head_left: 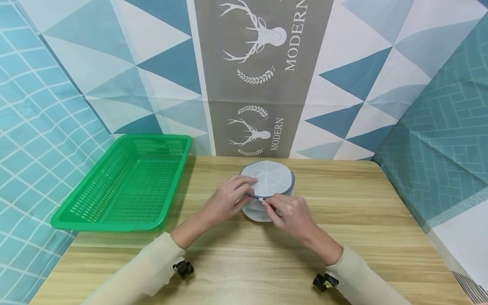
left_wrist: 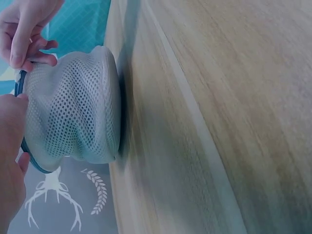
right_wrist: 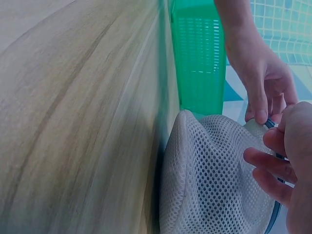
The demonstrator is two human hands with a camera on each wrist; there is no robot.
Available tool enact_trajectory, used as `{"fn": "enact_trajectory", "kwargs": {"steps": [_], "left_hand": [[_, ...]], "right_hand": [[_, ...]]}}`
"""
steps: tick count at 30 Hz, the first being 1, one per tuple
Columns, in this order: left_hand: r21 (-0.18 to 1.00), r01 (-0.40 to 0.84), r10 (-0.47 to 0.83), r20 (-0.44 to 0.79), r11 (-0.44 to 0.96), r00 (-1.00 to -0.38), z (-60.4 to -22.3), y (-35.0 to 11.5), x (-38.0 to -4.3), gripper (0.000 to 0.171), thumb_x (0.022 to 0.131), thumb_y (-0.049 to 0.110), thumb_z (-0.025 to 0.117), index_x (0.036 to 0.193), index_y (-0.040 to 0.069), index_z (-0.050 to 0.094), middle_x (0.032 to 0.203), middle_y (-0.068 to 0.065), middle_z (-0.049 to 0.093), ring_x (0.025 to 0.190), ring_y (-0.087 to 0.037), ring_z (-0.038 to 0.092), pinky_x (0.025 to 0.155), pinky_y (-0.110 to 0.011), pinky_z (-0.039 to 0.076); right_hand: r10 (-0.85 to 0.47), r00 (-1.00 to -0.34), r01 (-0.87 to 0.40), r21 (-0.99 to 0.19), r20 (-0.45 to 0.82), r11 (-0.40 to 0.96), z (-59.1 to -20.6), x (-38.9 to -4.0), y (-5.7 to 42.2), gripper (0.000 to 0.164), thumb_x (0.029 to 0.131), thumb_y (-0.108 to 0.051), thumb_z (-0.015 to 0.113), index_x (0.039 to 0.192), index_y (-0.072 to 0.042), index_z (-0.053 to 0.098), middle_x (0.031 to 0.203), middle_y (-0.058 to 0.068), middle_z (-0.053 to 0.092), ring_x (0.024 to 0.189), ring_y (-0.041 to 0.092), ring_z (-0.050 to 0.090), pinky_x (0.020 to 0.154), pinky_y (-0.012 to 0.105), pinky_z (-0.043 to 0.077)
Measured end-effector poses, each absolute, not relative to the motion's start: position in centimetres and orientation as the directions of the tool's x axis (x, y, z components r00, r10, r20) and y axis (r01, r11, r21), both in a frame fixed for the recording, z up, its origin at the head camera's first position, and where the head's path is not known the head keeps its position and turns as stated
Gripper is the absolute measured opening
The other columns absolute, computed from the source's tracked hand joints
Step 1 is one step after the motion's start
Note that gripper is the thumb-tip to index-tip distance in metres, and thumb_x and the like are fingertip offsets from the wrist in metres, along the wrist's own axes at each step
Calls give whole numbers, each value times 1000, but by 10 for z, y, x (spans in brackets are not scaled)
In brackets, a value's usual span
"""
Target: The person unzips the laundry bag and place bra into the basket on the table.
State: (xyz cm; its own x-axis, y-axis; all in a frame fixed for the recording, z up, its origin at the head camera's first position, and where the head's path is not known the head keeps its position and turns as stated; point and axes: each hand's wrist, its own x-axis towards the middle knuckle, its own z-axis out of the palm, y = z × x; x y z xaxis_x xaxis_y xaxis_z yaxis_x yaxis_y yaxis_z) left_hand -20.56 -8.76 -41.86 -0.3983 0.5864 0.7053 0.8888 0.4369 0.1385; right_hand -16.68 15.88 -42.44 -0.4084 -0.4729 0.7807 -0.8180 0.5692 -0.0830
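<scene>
A round white mesh laundry bag [head_left: 268, 176] with a blue-grey zipper edge stands upright on the table. At the rim's left front, my left hand [head_left: 231, 197] pinches the edge between thumb and fingers. My right hand [head_left: 290, 212] pinches the small white zipper pull [head_left: 261, 199] at the front. In the left wrist view, the bag's mesh side [left_wrist: 73, 107] looks creased, with the right hand [left_wrist: 29, 29] at its rim. From the right wrist, the left hand [right_wrist: 263, 73] shows beyond the right hand's fingers [right_wrist: 270, 165]. The bag's contents, if any, cannot be made out.
A green plastic basket [head_left: 167, 203] with perforated sides sits at the table's left. Behind the wooden table [head_left: 343, 203] hangs a patterned cloth [head_left: 259, 93] with deer heads and triangles. Black wrist cameras hang by both sleeves.
</scene>
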Motion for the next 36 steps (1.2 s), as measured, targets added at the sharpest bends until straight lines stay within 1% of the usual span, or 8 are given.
{"fn": "enact_trajectory", "kwargs": {"steps": [4, 7, 11, 17, 23, 29, 33, 36], "left_hand": [[145, 888, 587, 702, 437, -404, -420, -87, -205, 23, 91, 6, 91, 98, 11, 69, 136, -13, 81, 128, -32, 76, 118, -58, 61], [156, 883, 591, 690, 443, -418, -420, -89, -205, 21, 92, 6, 89, 98, 11, 70, 137, -13, 81, 129, -32, 75, 118, -57, 60], [178, 874, 600, 664, 452, -446, -420, -92, -204, 19, 95, 6, 87, 99, 12, 70, 140, -12, 80, 133, -32, 74, 121, -54, 59], [208, 863, 600, 643, 461, -476, -420, -96, -203, 18, 97, 4, 85, 100, 13, 70, 141, -11, 79, 135, -30, 74, 123, -48, 59], [193, 871, 594, 664, 451, -454, -420, -95, -205, 20, 95, 5, 88, 100, 13, 71, 140, -12, 79, 133, -30, 75, 123, -48, 58], [153, 886, 596, 689, 437, -412, -418, -91, -206, 26, 89, 8, 94, 100, 13, 72, 137, -10, 81, 131, -29, 75, 121, -48, 60], [133, 890, 588, 706, 437, -395, -418, -89, -206, 27, 87, 6, 95, 99, 13, 72, 135, -10, 81, 128, -29, 76, 119, -48, 62], [132, 887, 586, 706, 442, -397, -419, -89, -206, 25, 88, 6, 94, 97, 13, 71, 134, -10, 82, 128, -28, 76, 118, -47, 62]], "right_hand": [[-470, -411, -819, -89, 781, 567, -425, -167, 158, 8, 91, -3, 80, 85, -8, 79, 74, -1, 78, 55, 5, 62, 49, 15, 46], [-469, -414, -818, -94, 780, 567, -427, -167, 159, 9, 92, -4, 80, 85, -9, 79, 75, -2, 78, 56, 4, 63, 50, 15, 47], [-466, -424, -816, -104, 777, 568, -429, -167, 161, 9, 93, -4, 81, 86, -9, 80, 76, -1, 79, 58, 4, 64, 51, 17, 50], [-462, -438, -810, -116, 771, 575, -429, -166, 163, 7, 89, -2, 83, 88, -9, 81, 78, 0, 81, 60, 6, 68, 53, 20, 54], [-464, -434, -814, -115, 773, 569, -427, -166, 162, 7, 90, -2, 82, 87, -8, 81, 77, -1, 79, 59, 5, 66, 52, 19, 52], [-474, -421, -824, -108, 773, 556, -425, -167, 160, 9, 94, -3, 80, 86, -9, 79, 75, -2, 77, 56, 4, 63, 51, 16, 48], [-475, -419, -823, -103, 774, 558, -426, -167, 159, 11, 95, -4, 79, 85, -9, 78, 73, -3, 76, 55, 3, 61, 50, 16, 47], [-473, -421, -822, -105, 774, 560, -427, -167, 159, 12, 95, -5, 79, 85, -10, 78, 72, -3, 75, 55, 3, 60, 50, 15, 46]]}}
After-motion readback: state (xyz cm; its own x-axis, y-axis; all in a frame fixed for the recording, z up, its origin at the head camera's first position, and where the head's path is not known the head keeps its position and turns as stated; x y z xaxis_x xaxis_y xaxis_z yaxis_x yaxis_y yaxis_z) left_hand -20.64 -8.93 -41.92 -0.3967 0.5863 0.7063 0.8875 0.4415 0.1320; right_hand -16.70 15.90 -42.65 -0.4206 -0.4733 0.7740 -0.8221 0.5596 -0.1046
